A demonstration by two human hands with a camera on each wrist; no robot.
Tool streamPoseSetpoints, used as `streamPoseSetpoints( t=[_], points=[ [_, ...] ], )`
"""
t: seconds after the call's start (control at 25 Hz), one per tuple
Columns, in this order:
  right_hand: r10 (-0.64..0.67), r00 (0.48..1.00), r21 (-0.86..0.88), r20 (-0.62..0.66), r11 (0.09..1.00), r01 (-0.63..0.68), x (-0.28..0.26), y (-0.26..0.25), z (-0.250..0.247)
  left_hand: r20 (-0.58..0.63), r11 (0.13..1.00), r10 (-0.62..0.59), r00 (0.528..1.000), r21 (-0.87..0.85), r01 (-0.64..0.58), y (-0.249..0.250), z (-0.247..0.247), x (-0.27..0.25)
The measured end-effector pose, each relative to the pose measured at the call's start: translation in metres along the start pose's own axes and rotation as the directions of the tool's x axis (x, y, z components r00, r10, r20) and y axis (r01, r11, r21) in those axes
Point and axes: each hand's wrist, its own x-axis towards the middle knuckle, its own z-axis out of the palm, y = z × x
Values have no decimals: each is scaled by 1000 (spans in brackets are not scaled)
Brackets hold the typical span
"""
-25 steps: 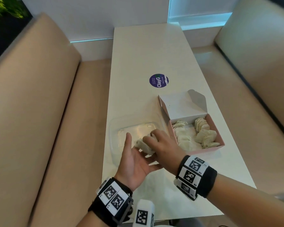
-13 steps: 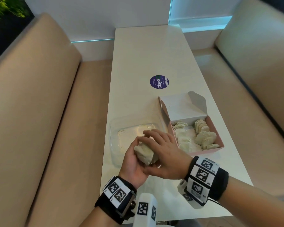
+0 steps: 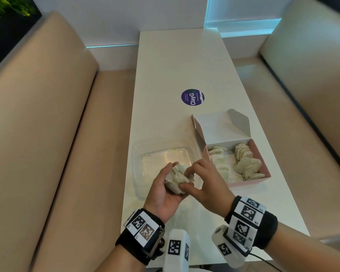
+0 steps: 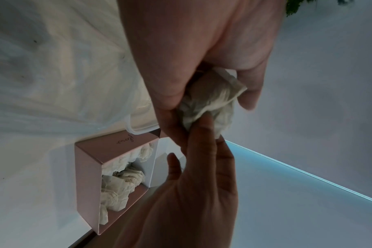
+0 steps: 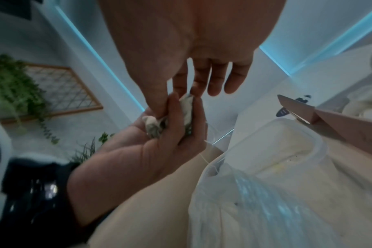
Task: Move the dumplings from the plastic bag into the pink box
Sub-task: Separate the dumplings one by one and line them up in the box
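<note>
My left hand [image 3: 166, 190] cups a clump of pale dumplings [image 3: 177, 178] palm up, above the near edge of a clear plastic tray [image 3: 161, 154]. My right hand [image 3: 203, 184] pinches that same clump with thumb and fingers. In the left wrist view the dumplings [image 4: 210, 102] sit between both hands. The pink box [image 3: 263, 176] stands open just right of the hands, its lid up, with several dumplings [image 3: 241, 163] inside. The clear plastic bag [image 5: 255, 209] lies crumpled on the table under my right wrist.
The white table [image 3: 175, 65] runs away from me between two beige benches [image 3: 37, 134]. A round purple sticker [image 3: 192, 97] lies beyond the box. The tray holds only crumbs.
My left hand has curled round the dumplings and lifted them slightly toward me. My right hand shifted from on top of the clump to pinching it from the right.
</note>
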Motion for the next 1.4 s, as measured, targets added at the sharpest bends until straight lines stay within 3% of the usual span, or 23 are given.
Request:
streamPoseSetpoints(
  t=[0.12, 0.36, 0.6, 0.8, 0.96, 1.04, 1.16, 1.28, 1.4],
  points=[
    [76, 993, 187, 85, 978, -91, 4, -1, -5, 21, 999, 23, 1000, 38, -24, 1, -8, 5],
    [225, 973, 378, 55, 897, -229, 5, 2, -10, -79, 995, 68, 995, 85, -61, 5, -16, 12],
    [359, 927, 647, 105, 683, -338, 7, 3, -22, -209, 973, 175, 962, 186, -136, 22, -37, 12],
    [347, 913, 733, 216, 559, -387, 8, 2, -31, -79, 918, 186, 979, 369, -145, 27, -40, 2],
    [193, 894, 781, 404, 436, -447, 5, 1, -32, -57, 906, 217, 974, 382, -180, 17, -32, 5],
    [134, 874, 754, 466, 458, -472, 4, 0, -30, -99, 926, 198, 975, 345, -153, 12, -29, 9],
    [103, 845, 620, 525, 633, -463, 1, -2, -28, -157, 943, 158, 975, 316, -102, 5, -25, 11],
    [64, 808, 506, 586, 750, -426, -2, -8, -30, -201, 934, 205, 958, 332, -131, -1, -19, 12],
    [-9, 725, 375, 689, 860, -345, -1, -15, -38, -254, 943, 232, 939, 296, -152, 0, -15, 15]
  ],
)
